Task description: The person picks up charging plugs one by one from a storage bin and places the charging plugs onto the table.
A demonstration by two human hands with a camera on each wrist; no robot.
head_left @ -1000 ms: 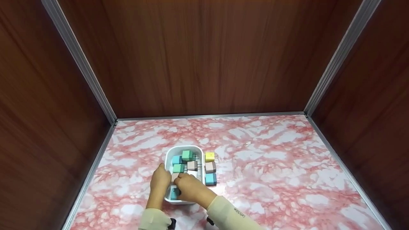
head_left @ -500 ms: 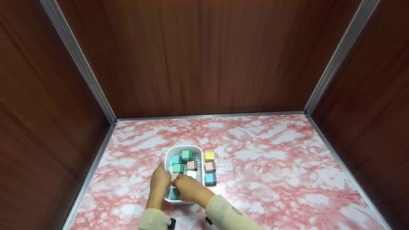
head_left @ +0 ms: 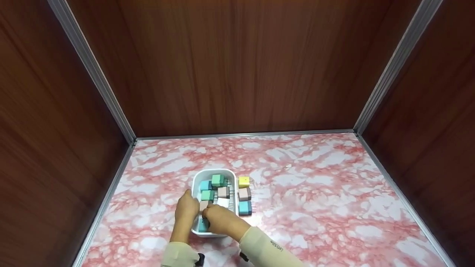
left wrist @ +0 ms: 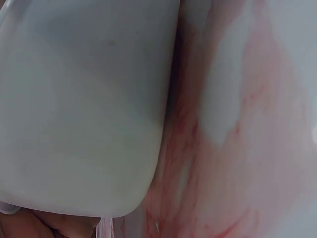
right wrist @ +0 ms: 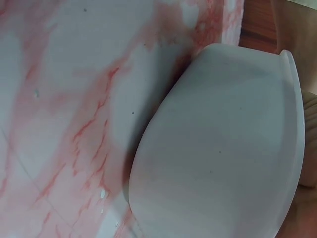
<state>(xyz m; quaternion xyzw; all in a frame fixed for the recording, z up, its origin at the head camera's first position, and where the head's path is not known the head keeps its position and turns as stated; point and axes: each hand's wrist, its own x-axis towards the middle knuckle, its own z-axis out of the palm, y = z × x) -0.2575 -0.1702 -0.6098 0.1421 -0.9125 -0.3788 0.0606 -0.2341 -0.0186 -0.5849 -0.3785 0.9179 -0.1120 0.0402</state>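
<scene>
A white rounded plastic box (head_left: 196,178) holds several plug-in charger blocks. Among them are a dark green charger (head_left: 218,180), a lighter green charger (head_left: 207,195), a white charger (head_left: 223,202) and a beige charger (head_left: 203,206). My left hand (head_left: 186,207) grips the box's left wall, its fingers partly hidden. My right hand (head_left: 220,219) reaches over the near part of the box, curled fingertips at the beige charger, seemingly pinching it. A blue charger (head_left: 203,225) shows just below those fingers. In both wrist views the box's outer wall (left wrist: 84,109) hides most of the fingers.
Right of the box, a yellow charger (head_left: 243,181), another beige charger (head_left: 244,194) and another blue charger (head_left: 245,208) lie in a column, prongs to the right. The red-and-white marbled table (head_left: 315,193) is enclosed by brown wood-look panels (head_left: 245,66) with metal edge strips.
My right hand's fingers have shifted slightly around the beige charger. The left hand, the box and the chargers outside it stay in place.
</scene>
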